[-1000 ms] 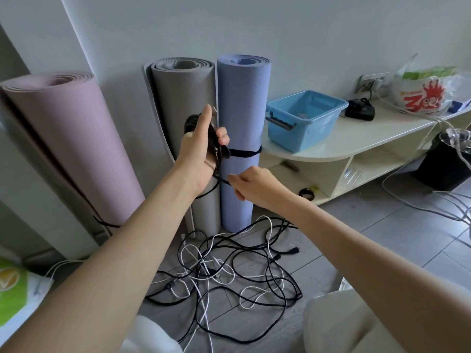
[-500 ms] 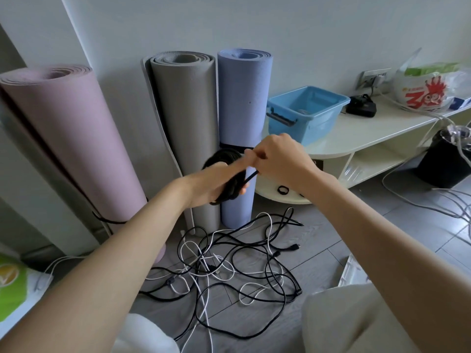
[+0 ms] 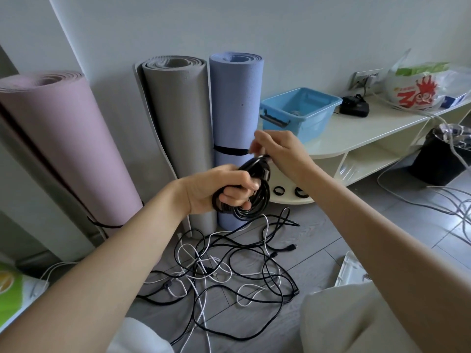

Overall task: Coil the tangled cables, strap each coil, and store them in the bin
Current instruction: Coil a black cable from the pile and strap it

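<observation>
Near the middle of the frame, the left hand (image 3: 224, 189) is fisted around a coil of black cable (image 3: 251, 200), loops hanging below the knuckles. Right hand (image 3: 277, 151) sits just above it, fingers pinched on the top strand of that coil. Lower centre, a tangled heap of black and white cables (image 3: 224, 271) sprawls over the grey floor. Light blue plastic bin (image 3: 300, 110) sits on the cream shelf unit (image 3: 356, 133), upper right, beside three rolled mats.

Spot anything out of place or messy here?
Yes: black and white tangled cables sprawl loose on the floor, uncoiled. More loose white cables trail across the tiles at right. Nothing looks damaged or spilled.
</observation>
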### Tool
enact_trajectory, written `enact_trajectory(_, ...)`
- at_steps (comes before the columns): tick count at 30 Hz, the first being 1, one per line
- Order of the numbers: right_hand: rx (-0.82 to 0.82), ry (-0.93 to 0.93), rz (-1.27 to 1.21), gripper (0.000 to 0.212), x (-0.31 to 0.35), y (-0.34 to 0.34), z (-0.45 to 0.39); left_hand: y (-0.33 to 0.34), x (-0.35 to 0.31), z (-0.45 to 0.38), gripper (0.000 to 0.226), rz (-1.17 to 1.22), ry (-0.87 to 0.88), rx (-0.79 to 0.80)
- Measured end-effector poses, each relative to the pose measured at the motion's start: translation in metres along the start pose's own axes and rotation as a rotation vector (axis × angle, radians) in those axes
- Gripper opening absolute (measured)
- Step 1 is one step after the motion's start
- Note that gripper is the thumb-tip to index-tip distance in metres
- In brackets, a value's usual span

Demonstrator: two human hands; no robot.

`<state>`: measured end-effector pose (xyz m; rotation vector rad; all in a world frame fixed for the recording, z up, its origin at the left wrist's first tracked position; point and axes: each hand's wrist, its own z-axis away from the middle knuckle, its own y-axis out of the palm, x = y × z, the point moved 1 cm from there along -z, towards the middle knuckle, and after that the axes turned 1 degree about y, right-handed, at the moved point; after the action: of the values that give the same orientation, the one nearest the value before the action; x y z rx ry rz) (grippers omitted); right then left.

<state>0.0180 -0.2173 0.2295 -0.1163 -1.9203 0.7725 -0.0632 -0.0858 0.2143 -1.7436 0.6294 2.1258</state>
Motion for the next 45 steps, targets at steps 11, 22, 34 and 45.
enact_trajectory(11,0.561,0.094,-0.689,0.012,0.007,-0.002,0.022,-0.018,-0.003,-0.006,0.033,0.444,0.107,-0.054)
enact_trajectory(22,0.299,0.119,0.377,0.03,-0.092,0.033,0.031,-0.023,0.063,-0.059,0.046,0.0,-0.304,-0.241)
enact_trajectory(34,0.355,0.248,0.251,0.035,-0.21,0.057,-0.002,-0.055,0.151,-0.167,0.02,-0.001,-0.31,-0.683)
enact_trajectory(45,0.269,0.595,0.526,0.04,-0.352,0.045,-0.055,-0.094,0.203,-0.234,0.02,-0.118,-0.464,-0.686)
